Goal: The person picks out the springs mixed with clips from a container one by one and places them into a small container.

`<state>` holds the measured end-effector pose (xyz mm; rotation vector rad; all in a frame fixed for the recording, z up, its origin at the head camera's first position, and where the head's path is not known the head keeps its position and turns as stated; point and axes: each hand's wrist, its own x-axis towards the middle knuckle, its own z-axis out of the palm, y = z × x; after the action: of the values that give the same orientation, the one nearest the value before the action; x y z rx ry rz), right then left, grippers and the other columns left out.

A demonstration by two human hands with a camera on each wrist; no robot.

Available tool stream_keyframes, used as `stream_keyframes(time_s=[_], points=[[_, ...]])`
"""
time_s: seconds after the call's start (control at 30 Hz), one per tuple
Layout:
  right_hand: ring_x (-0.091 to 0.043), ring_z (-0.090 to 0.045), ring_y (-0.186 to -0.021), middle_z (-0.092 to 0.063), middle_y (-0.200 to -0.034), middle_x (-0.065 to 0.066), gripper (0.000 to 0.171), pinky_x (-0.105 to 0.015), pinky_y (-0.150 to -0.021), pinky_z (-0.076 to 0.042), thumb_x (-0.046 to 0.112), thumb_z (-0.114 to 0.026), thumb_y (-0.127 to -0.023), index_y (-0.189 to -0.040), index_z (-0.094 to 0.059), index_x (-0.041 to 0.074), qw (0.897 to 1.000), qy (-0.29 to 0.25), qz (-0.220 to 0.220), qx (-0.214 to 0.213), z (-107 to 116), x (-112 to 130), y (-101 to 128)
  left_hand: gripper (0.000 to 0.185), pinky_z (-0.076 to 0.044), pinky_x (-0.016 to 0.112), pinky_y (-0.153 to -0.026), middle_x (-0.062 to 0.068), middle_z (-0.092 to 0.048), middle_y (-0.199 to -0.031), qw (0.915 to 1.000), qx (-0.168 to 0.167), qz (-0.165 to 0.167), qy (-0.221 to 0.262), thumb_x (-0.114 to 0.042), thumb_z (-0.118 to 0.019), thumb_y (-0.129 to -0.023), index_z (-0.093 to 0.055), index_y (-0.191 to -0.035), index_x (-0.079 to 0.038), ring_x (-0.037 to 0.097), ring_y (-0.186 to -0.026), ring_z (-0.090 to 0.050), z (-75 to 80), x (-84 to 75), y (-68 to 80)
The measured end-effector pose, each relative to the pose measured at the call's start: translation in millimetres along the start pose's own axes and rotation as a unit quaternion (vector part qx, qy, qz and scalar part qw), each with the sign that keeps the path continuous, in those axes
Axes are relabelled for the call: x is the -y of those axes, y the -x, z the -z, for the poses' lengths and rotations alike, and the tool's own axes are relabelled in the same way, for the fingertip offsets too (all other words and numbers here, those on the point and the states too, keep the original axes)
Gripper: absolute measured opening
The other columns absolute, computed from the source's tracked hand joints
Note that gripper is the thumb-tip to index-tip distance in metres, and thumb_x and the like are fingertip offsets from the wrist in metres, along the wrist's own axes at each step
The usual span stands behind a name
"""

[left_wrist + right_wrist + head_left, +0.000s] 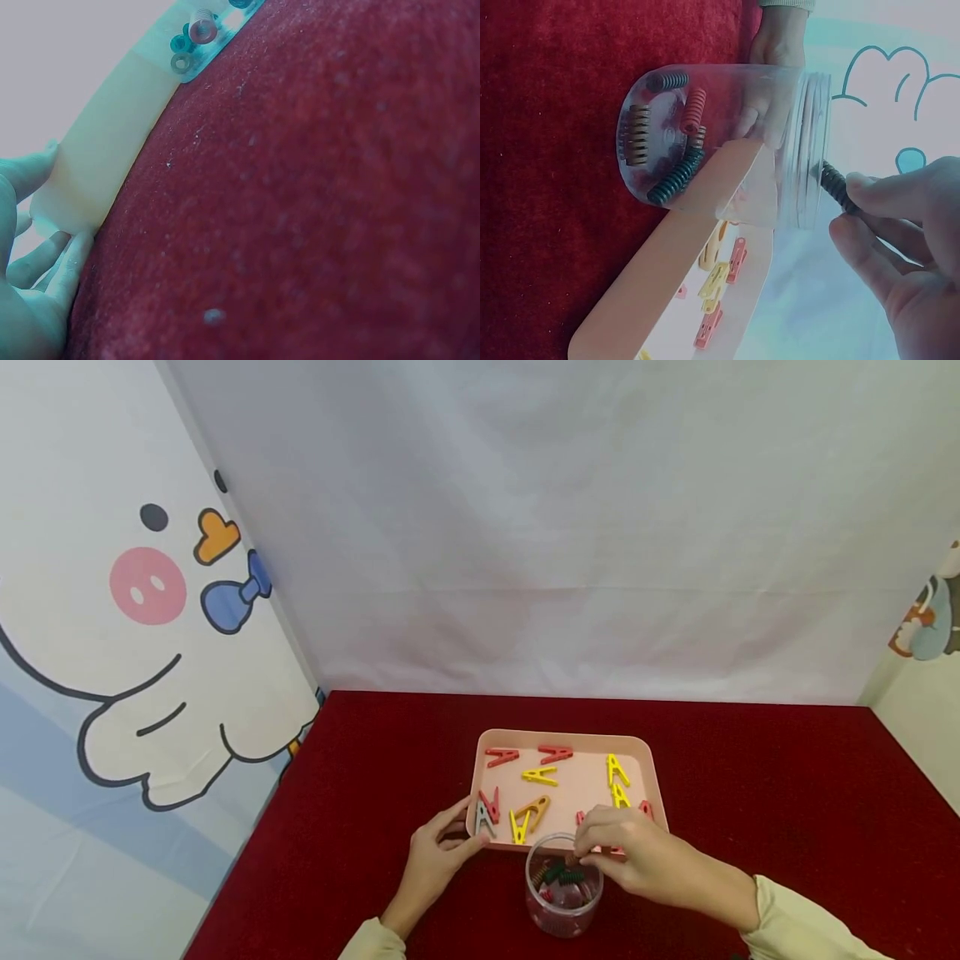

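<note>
My right hand (626, 847) pinches a small dark coil spring (838, 186) between thumb and fingertips at the mouth of a clear round jar (564, 920). Inside the jar lie several springs: a red spring (694, 110), a brown spring (637, 135) and a dark green spring (676, 177) among them. Behind the jar is a pink tray (480, 756). My left hand (437, 853) holds its near left corner, thumb and fingers on either side. Spread in the tray are red, yellow, orange and grey clips, such as a yellow clip (540, 775) and a grey clip (483, 820).
A dark red cloth (750, 793) covers the table. The jar stands right against the tray's front edge. A pale curtain (570, 527) hangs behind the table, and a cartoon-printed panel (90, 635) rises at the left.
</note>
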<state>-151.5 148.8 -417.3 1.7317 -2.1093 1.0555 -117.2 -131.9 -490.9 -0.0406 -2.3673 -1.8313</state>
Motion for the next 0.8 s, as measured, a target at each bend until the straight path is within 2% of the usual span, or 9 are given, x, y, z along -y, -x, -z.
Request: stream_keyframes(time_s=[0.23, 0.33, 0.47, 0.63, 0.8], points=[[-0.003, -0.059, -0.078, -0.063, -0.086, 0.003, 0.019, -0.011, -0.068, -0.048, -0.003, -0.070, -0.082, -0.086, -0.067, 0.015, 0.998, -0.027, -0.030, 0.037, 2.0, 6.9, -1.0, 0.058, -0.053, 0.024, -0.075, 0.021, -0.060, -0.114, 1.0000, 0.001, 0.004, -0.001, -0.011, -0.077, -0.079, -0.055, -0.133, -0.003, 0.034, -0.101, -0.060, 0.5, -0.1, 0.9], [-0.001, -0.057, -0.076, -0.063, -0.087, 0.004, 0.017, -0.011, -0.064, -0.047, -0.001, -0.069, -0.083, -0.086, -0.067, 0.016, 0.998, -0.023, -0.041, 0.042, 1.3, 9.3, -1.1, 0.059, -0.054, 0.025, -0.075, 0.021, -0.060, -0.114, 1.0000, 0.000, 0.003, 0.000, -0.010, -0.077, -0.079, -0.055, -0.132, -0.003, 0.034, -0.101, -0.060, 0.5, -0.5, 1.1], [-0.001, -0.056, -0.076, -0.063, -0.087, 0.004, 0.018, -0.011, -0.062, -0.047, -0.002, -0.070, -0.081, -0.085, -0.068, 0.016, 0.999, -0.008, -0.034, 0.039, -0.9, 10.7, -1.4, 0.059, -0.053, 0.023, -0.074, 0.021, -0.061, -0.114, 1.0000, -0.001, 0.001, -0.002, -0.010, -0.078, -0.079, -0.055, -0.132, -0.003, 0.033, -0.101, -0.060, 0.3, -0.4, 1.2], [-0.003, -0.057, -0.078, -0.062, -0.087, 0.004, 0.020, -0.011, -0.066, -0.047, -0.005, -0.071, -0.078, -0.084, -0.068, 0.014, 0.999, 0.007, -0.020, 0.031, -4.0, 11.9, -2.3, 0.058, -0.053, 0.023, -0.074, 0.021, -0.061, -0.114, 1.0000, -0.003, 0.000, -0.004, -0.010, -0.077, -0.079, -0.055, -0.132, -0.004, 0.034, -0.101, -0.060, -0.1, -0.2, 1.0], [-0.004, -0.058, -0.080, -0.061, -0.087, 0.005, 0.026, -0.010, -0.071, -0.047, -0.009, -0.071, -0.073, -0.083, -0.068, 0.014, 0.999, 0.012, -0.031, 0.033, -5.5, 12.3, -3.1, 0.057, -0.054, 0.027, -0.075, 0.021, -0.060, -0.115, 1.0000, -0.005, -0.002, -0.006, -0.010, -0.077, -0.080, -0.055, -0.133, -0.004, 0.036, -0.101, -0.059, -0.8, -0.7, 0.4]])
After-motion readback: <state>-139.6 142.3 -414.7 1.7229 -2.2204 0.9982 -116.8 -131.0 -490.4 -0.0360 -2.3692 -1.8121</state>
